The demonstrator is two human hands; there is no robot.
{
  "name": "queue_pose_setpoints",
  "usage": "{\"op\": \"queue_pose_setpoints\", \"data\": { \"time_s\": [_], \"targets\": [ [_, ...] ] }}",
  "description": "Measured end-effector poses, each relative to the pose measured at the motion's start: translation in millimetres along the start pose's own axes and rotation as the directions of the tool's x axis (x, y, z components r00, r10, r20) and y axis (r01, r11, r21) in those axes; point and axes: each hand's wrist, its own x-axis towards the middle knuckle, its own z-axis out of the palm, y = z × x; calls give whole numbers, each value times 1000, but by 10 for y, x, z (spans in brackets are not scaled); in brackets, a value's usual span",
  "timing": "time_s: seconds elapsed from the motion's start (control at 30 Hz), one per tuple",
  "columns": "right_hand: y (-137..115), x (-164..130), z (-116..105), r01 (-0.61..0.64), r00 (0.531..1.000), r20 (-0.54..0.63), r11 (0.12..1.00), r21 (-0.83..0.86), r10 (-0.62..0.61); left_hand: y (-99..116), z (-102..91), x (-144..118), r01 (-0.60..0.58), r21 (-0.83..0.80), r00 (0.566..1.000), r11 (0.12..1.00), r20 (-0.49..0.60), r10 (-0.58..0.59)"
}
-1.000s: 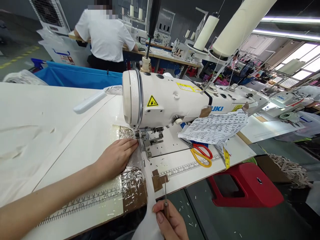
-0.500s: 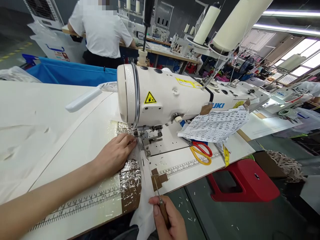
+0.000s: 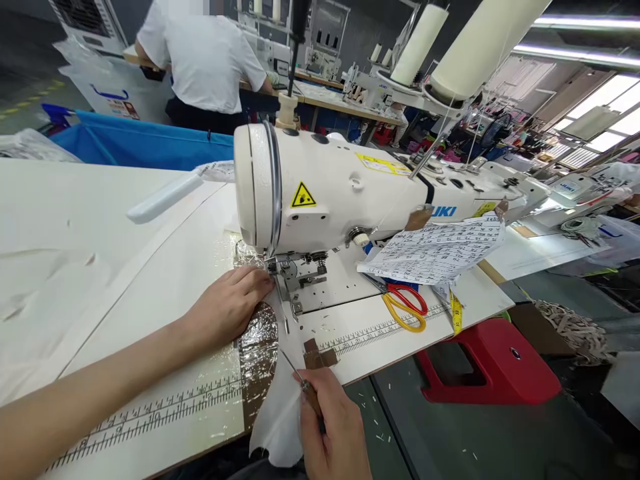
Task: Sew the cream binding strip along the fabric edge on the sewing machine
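Note:
My left hand (image 3: 227, 305) lies flat on white fabric (image 3: 277, 413) just left of the presser foot (image 3: 283, 270) of a white JUKI sewing machine (image 3: 330, 193). The fingertips touch the cloth beside the needle. My right hand (image 3: 330, 433) is at the table's front edge, closed around a thin metal awl with a brown handle (image 3: 300, 381), its tip pointing up-left over the fabric. The fabric strip runs from under the foot over the table edge and hangs down.
Red and yellow scissors (image 3: 406, 308), a yellow tape measure (image 3: 455, 313) and a printed paper (image 3: 440, 250) lie right of the needle. A red stool (image 3: 490, 367) stands below. Large thread cones (image 3: 480, 47) rise above. A person in a white shirt (image 3: 203, 57) works behind a blue bin (image 3: 145, 143).
My right hand has moved up and left towards the table, tilting the awl from upright to pointing up-left over the fabric. My left hand stays pressed by the presser foot.

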Motion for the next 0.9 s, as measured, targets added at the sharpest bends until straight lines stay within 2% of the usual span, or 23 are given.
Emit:
{"op": "queue_pose_setpoints", "data": {
  "time_s": [0.1,0.3,0.57,0.67,0.77,0.9],
  "targets": [
    [-16,96,-4,63,998,-4,997,-46,-63,11,-21,17,18,17,999,1000,-31,-17],
    [-43,218,-17,97,995,7,987,-125,-96,37,-72,-8,-52,-162,998,985,-54,44],
    [-28,322,28,85,996,-7,980,-180,-87,21,-53,-1,-11,-54,1000,998,-11,10],
    [-27,375,54,81,997,-1,976,-204,-83,29,-73,-7,0,-90,1000,996,-23,-2],
    [-35,425,75,81,997,3,972,-219,-82,35,-81,-12,-36,-130,999,991,-28,33],
    [-38,495,104,99,995,7,965,-242,-100,31,-47,-4,-18,-63,1000,998,-18,17]
  ]
}}
